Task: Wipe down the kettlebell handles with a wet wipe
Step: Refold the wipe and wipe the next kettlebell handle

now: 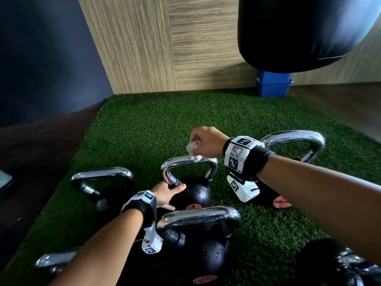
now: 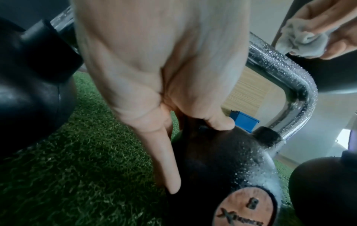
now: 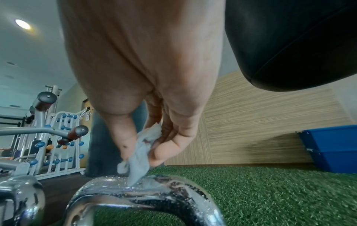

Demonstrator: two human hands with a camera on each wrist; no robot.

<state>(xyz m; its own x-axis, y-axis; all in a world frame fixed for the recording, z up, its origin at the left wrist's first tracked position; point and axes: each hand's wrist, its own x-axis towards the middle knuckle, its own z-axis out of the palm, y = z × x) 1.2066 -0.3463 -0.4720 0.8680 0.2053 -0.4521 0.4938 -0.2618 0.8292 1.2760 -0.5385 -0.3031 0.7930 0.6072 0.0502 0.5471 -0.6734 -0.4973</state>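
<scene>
A black kettlebell (image 1: 195, 195) with a chrome handle (image 1: 185, 161) stands on green turf among several others. My right hand (image 1: 204, 143) pinches a crumpled white wet wipe (image 1: 192, 148) between thumb and fingers, and the wipe's lower end touches the top bar of that handle. The right wrist view shows the wipe (image 3: 139, 160) hanging from the fingertips onto the droplet-covered handle (image 3: 146, 192). My left hand (image 1: 165, 195) rests on the kettlebell's body (image 2: 222, 168) at the foot of the handle's left leg. Its thumb is on top and a straight finger lies down the side.
Other chrome-handled kettlebells stand to the left (image 1: 103, 176), in front (image 1: 198, 215) and to the right (image 1: 294, 139), close together. A black punching bag (image 1: 299, 32) hangs above at the right. A blue bin (image 1: 272, 85) sits by the wood-panelled wall. Turf (image 1: 154, 124) stretches beyond.
</scene>
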